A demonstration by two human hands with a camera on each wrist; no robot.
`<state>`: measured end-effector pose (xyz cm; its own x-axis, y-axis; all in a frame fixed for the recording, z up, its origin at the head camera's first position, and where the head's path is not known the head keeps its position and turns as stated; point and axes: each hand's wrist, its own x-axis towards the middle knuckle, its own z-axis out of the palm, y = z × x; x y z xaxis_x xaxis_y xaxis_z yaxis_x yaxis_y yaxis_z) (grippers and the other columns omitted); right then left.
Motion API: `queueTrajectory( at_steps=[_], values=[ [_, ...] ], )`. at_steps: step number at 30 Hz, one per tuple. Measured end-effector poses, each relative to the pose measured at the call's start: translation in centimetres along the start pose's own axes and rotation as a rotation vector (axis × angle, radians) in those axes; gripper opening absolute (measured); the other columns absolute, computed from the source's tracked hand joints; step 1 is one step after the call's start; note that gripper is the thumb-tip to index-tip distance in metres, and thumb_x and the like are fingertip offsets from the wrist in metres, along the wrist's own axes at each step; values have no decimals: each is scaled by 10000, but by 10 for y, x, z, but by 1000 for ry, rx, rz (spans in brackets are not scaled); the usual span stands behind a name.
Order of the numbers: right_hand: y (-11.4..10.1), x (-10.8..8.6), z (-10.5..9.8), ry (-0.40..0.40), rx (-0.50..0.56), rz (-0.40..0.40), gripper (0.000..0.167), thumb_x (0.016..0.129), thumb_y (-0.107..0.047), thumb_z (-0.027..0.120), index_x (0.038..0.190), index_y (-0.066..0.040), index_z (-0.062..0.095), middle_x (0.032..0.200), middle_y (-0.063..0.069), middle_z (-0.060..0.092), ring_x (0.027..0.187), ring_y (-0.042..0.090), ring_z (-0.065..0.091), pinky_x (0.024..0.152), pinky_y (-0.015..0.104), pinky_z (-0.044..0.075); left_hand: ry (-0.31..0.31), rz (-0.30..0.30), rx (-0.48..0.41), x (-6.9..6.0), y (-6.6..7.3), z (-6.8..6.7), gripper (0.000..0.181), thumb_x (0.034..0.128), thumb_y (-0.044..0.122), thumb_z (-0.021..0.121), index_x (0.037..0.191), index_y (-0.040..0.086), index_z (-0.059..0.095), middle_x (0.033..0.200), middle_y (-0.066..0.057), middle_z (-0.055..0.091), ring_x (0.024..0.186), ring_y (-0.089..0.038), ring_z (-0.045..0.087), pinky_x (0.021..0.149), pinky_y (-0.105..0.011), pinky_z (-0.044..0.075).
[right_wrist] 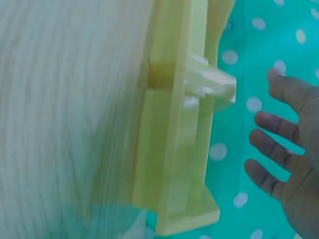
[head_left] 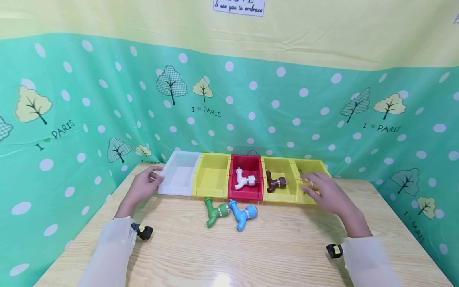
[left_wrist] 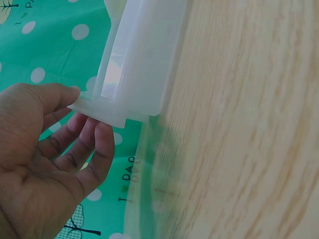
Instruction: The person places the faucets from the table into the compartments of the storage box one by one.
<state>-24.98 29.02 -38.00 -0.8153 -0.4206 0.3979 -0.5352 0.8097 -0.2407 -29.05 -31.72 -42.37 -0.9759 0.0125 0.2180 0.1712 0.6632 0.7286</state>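
Note:
My left hand (head_left: 145, 184) pinches the rim of the white bin (left_wrist: 144, 64) at the left end of a row, thumb above and fingers beneath. The right hand (head_left: 324, 191) hovers over the yellow bin (head_left: 311, 165) at the right end, its fingers spread and apart from the bin in the right wrist view. A yellowish piece, perhaps a tap (head_left: 309, 184), is partly hidden by those fingers. A white tap (head_left: 244, 179) lies in the red bin (head_left: 246, 196), and a brown tap (head_left: 275, 182) in the yellow bin (head_left: 281, 198) to its right.
In front of the row, a green tap (head_left: 214, 212) and a blue tap (head_left: 243, 214) lie side by side on the wooden table (head_left: 201, 255). Another yellow bin (head_left: 211, 175) stands between the white and red ones. A patterned curtain (head_left: 251, 99) hangs behind and at both sides.

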Motion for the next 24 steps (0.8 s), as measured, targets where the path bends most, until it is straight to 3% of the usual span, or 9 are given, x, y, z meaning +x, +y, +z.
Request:
queueTrajectory(
  at_steps=[5,12,24],
  values=[
    [19,-9,-11,3,58,124,417,1057,-280,595,1384,-21,570,1321,246,589,1169,459,562,919,648,488,-2,-8,-4,-1,2,0,401,1073,220,554,1433,48,518,1121,-212,636,992,-333,635,725,-346,615],
    [43,-19,-21,67,172,234,453,1078,-234,553,1419,59,502,1244,328,559,1081,494,563,852,654,498,1,-11,-8,-3,1,0,392,1071,216,557,1423,46,525,1102,-208,640,988,-329,634,718,-329,609],
    [67,-33,-16,78,265,471,597,1089,-419,463,1455,51,448,1261,346,560,1138,516,537,858,629,516,-3,-15,-11,-2,2,-1,400,1071,221,559,1426,41,521,1107,-207,638,988,-325,634,732,-351,614]
  ],
)
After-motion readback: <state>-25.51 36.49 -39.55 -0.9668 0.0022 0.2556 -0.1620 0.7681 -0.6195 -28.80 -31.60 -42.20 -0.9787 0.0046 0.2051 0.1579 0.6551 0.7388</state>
